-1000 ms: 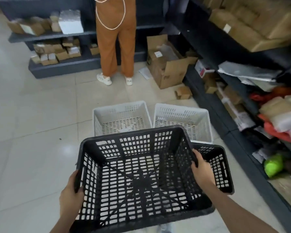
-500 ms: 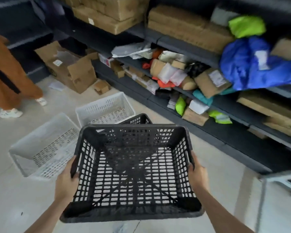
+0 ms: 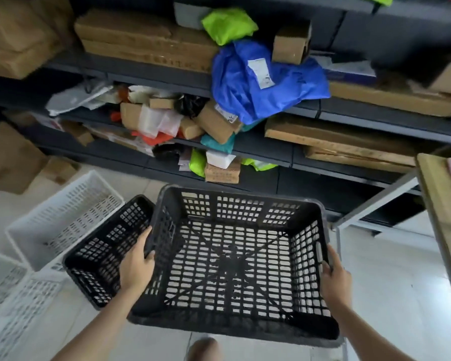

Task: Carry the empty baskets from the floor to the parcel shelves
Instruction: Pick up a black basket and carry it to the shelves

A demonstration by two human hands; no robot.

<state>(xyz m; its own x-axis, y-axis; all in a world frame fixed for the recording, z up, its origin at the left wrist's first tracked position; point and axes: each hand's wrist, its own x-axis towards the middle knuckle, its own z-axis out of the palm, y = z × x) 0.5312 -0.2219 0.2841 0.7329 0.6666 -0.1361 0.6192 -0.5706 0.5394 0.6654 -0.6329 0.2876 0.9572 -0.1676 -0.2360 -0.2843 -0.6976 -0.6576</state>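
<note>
I hold an empty black lattice basket (image 3: 235, 264) above the floor, level, in front of the dark parcel shelves (image 3: 307, 157). My left hand (image 3: 137, 264) grips its left rim and my right hand (image 3: 335, 277) grips its right rim. A second black basket (image 3: 102, 256) sits on the floor just left of the held one. A white basket (image 3: 60, 220) lies behind it, and another white basket (image 3: 13, 308) shows at the lower left edge.
The shelves are crowded with cardboard boxes, a blue bag (image 3: 261, 82), green and white parcels. A wooden table edge (image 3: 438, 204) with a metal frame stands at the right. A large carton (image 3: 8, 157) sits on the floor at left. Pale tiled floor lies below.
My view has swung right toward the shelves, and the held basket has moved with it. The person in orange is out of view. The floor baskets now lie to my left.
</note>
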